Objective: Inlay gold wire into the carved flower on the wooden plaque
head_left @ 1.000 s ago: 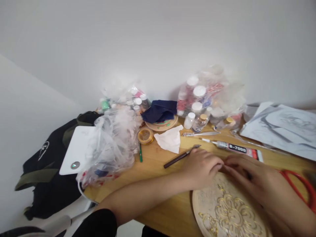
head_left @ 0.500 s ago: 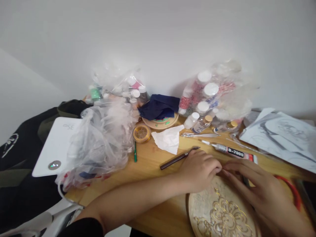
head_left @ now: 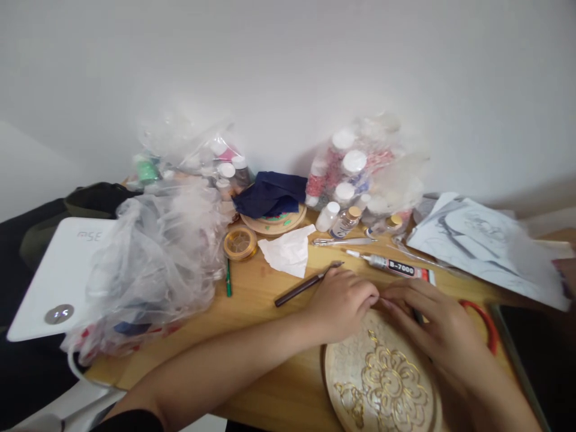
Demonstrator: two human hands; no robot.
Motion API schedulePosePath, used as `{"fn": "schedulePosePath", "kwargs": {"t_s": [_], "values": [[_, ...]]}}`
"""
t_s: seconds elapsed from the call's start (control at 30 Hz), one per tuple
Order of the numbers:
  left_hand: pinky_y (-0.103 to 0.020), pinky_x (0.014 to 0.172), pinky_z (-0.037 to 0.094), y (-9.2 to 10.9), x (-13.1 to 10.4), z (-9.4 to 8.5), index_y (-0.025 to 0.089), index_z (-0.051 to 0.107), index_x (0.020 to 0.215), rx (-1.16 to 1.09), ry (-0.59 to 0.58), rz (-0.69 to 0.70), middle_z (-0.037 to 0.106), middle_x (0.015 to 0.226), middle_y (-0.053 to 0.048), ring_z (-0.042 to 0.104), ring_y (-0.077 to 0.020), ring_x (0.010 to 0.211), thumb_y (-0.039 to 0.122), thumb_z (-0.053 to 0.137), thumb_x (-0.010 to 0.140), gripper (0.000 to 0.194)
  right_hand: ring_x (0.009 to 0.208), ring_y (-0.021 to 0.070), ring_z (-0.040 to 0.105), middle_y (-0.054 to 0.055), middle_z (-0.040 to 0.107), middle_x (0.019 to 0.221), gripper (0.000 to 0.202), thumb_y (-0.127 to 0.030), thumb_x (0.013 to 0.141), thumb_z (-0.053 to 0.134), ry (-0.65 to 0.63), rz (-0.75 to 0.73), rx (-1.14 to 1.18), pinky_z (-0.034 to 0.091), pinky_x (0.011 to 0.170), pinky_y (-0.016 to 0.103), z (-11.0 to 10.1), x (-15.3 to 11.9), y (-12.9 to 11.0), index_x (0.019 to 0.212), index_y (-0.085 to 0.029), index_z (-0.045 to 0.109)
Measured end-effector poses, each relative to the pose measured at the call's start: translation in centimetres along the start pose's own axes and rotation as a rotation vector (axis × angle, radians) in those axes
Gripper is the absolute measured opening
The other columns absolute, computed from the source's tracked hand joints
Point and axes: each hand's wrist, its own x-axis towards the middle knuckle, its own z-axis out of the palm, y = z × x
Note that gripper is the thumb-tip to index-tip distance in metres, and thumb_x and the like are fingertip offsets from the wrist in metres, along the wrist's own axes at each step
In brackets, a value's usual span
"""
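A round wooden disc (head_left: 346, 360) lies on the table before me, with a flower outlined in gold-coloured wire on its pale face. Over its far edge my left hand (head_left: 344, 303) is closed, thumb and fingertips pinched. My right hand (head_left: 434, 321) meets it there, its fingertips also pinched together. Whatever is between the fingertips is too small to make out. Something dark shows under the right palm, mostly hidden. A dark-handled craft knife (head_left: 306, 288) lies just beyond the left hand. Behind the right hand rests a tube of B-7000 glue (head_left: 400, 267).
A spool of golden wire (head_left: 240, 243), a green pencil stub (head_left: 228, 279), white tissue (head_left: 288, 251) and a silver pen (head_left: 344, 242) lie farther back. Bagged bottles (head_left: 353, 162), plastic bags (head_left: 166, 246) and drawings (head_left: 472, 240) surround them. A red handle (head_left: 483, 324) curves beside my right hand.
The view has turned to the right, so everything sits farther left and more of a dark flat object shows at right. My hands stay pinched together at the disc's far edge.
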Motion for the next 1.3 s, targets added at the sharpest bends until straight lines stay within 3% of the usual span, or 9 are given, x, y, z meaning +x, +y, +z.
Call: {"fn": "schedulePosePath", "kwargs": {"t_s": [0.43, 0.67, 0.9, 1.03, 1.13, 1.3], "values": [[-0.035, 0.077, 0.041, -0.16, 0.01, 0.12, 0.021, 0.057, 0.081, 0.047, 0.019, 0.011, 0.065, 0.079, 0.001, 0.059, -0.0179, 0.081, 0.015, 0.046, 0.094, 0.018, 0.077, 0.0184, 0.066, 0.006, 0.070, 0.084, 0.015, -0.025, 0.093, 0.054, -0.018, -0.005, 0.019, 0.055, 0.068, 0.032, 0.07, -0.03, 0.08, 0.085, -0.020, 0.066], [-0.037, 0.082, 0.040, -0.07, -0.07, -0.27, 0.021, 0.057, 0.084, -0.008, 0.001, 0.014, 0.066, 0.084, 0.000, 0.059, -0.0191, 0.085, 0.016, 0.047, 0.096, 0.017, 0.075, 0.0175, 0.062, 0.006, 0.068, 0.083, 0.015, -0.025, 0.093, 0.056, -0.045, 0.070, 0.041, 0.050, 0.069, 0.032, 0.24, -0.16, -0.18, 0.088, -0.018, 0.068], [-0.036, 0.078, 0.040, -0.46, -0.15, 0.13, 0.021, 0.056, 0.081, -0.056, 0.071, 0.057, 0.064, 0.078, 0.001, 0.059, -0.0182, 0.081, 0.016, 0.046, 0.097, 0.020, 0.080, 0.0184, 0.062, 0.007, 0.066, 0.081, 0.018, -0.022, 0.093, 0.055, -0.035, 0.080, 0.022, 0.049, 0.074, 0.034, 0.40, -0.25, 0.04, 0.085, -0.014, 0.069], [-0.035, 0.079, 0.044, -0.52, -0.22, 0.36, 0.020, 0.058, 0.096, -0.059, 0.149, 0.065, 0.067, 0.085, 0.000, 0.061, -0.0177, 0.082, 0.016, 0.052, 0.095, 0.007, 0.083, 0.0188, 0.063, 0.007, 0.069, 0.086, 0.015, -0.021, 0.093, 0.056, -0.011, 0.072, 0.039, 0.050, 0.075, 0.034, 0.44, -0.37, 0.22, 0.089, -0.015, 0.069], [-0.036, 0.079, 0.046, -0.60, -0.25, 0.53, 0.018, 0.054, 0.112, -0.066, 0.189, 0.054, 0.067, 0.085, -0.001, 0.062, -0.0181, 0.082, 0.015, 0.057, 0.093, 0.019, 0.085, 0.0195, 0.064, 0.008, 0.070, 0.091, 0.014, -0.021, 0.092, 0.057, 0.011, 0.037, 0.060, 0.051, 0.075, 0.035, 0.49, -0.43, 0.39, 0.094, -0.017, 0.070], [-0.036, 0.079, 0.048, -0.63, -0.32, 0.57, 0.018, 0.052, 0.112, -0.079, 0.206, 0.046, 0.067, 0.085, -0.001, 0.063, -0.0177, 0.082, 0.017, 0.059, 0.093, 0.020, 0.079, 0.0199, 0.064, 0.008, 0.070, 0.087, 0.013, -0.022, 0.092, 0.059, 0.039, 0.017, 0.059, 0.050, 0.070, 0.035, 0.54, -0.37, 0.44, 0.093, -0.017, 0.071]]}}
